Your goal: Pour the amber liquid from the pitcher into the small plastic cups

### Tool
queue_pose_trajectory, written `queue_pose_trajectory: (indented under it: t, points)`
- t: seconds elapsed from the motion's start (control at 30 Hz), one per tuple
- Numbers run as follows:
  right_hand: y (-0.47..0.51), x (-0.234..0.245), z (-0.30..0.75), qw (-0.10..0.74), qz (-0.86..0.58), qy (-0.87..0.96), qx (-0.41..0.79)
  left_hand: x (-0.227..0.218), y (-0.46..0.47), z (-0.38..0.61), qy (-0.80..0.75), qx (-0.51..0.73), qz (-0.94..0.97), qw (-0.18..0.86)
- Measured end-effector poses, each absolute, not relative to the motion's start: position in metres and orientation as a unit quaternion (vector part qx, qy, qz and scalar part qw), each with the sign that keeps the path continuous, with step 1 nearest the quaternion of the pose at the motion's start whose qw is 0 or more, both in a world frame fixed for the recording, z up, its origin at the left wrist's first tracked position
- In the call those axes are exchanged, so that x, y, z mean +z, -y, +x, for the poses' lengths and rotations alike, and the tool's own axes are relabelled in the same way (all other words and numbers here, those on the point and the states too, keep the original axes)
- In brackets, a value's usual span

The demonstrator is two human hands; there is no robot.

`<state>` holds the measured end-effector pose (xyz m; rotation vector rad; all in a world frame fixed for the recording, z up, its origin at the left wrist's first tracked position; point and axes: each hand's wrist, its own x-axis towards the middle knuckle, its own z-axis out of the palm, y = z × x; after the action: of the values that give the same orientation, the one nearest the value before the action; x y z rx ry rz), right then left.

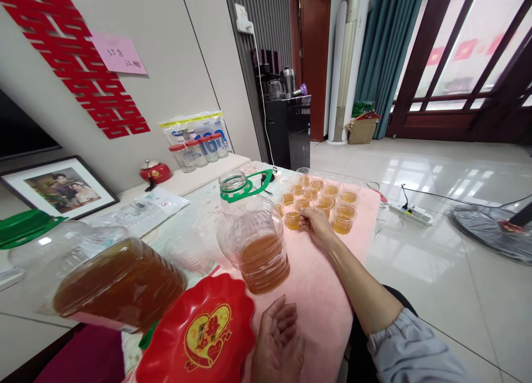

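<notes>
Clear plastic cups of amber liquid (331, 191) stand grouped at the far end of the pink-covered table (316, 294). My right hand (318, 226) reaches in among them, its fingers closed at the rim of a near-side plastic cup (292, 221). Palm up and fingers loosely curved, my left hand (279, 341) rests low in front, holding nothing. Just beyond it stands an uncapped clear plastic jug (266, 261), partly full of brown liquid, with a green handle (245, 192) around its neck. A red scalloped plate (233, 300) lies left of my left hand.
A larger green-capped jug (120, 283) of brown liquid stands at left. Behind are a framed photo (62, 192), a red pot (155, 172) and red-lidded jars (201, 153). A power strip (411, 214) and cables lie on the floor at right, near a round base (490, 233).
</notes>
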<state>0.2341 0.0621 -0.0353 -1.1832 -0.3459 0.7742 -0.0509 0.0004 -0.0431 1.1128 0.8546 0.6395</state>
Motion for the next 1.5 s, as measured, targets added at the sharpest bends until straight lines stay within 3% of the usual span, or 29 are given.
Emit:
queue_pose_trajectory:
  t: [1.5]
  points:
    - [-0.069,-0.043,0.232,0.734,-0.568,0.147,0.343,-0.031,0.003,-0.047,-0.396,0.255,0.524,0.71]
